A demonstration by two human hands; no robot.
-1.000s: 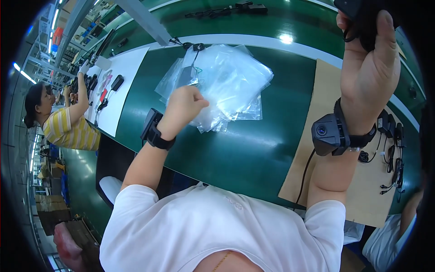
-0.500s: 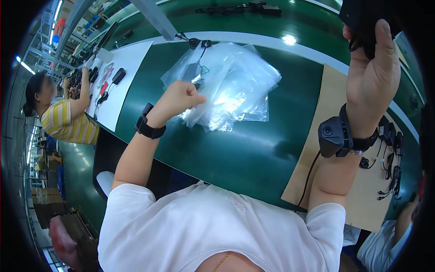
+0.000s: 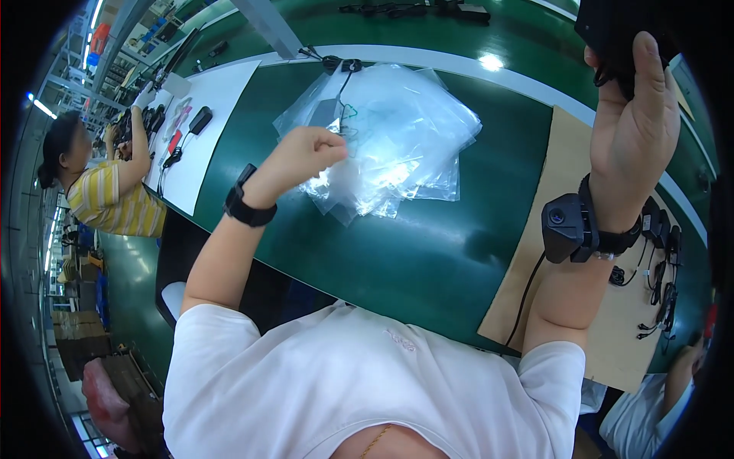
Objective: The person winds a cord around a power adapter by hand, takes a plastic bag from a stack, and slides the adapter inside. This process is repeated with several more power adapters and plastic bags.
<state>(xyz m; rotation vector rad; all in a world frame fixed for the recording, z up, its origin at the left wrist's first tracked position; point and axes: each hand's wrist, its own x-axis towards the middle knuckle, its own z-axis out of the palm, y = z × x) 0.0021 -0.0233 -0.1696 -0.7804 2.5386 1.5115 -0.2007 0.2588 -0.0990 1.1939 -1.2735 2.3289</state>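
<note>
My left hand (image 3: pixel 310 157) is over the near left side of a loose pile of clear plastic bags (image 3: pixel 413 130). Its thumb and fingertips are pinched together; whatever lies between them is too thin to make out. A grey adapter-like block (image 3: pixel 325 112) with a black cord lies at the pile's left, beyond this hand. Raised at the upper right, my right hand (image 3: pixel 633 145) is closed around a dark, boxy black object (image 3: pixel 619 34), very close to the camera. That object hides most of its fingers, and its exact kind is not clear.
Brown cardboard (image 3: pixel 527 252) covers the green table's right side, with several black adapters and cords (image 3: pixel 661 268) on it. A white sheet (image 3: pixel 218 99) at left bears another black adapter (image 3: pixel 200 120). A co-worker in a yellow striped shirt (image 3: pixel 115 200) sits at far left; another person's arm (image 3: pixel 683 375) shows lower right.
My left hand has moved slightly away from me, its fingers still pinched. The bags shift a little in the picture. My right hand stays raised with the black object.
</note>
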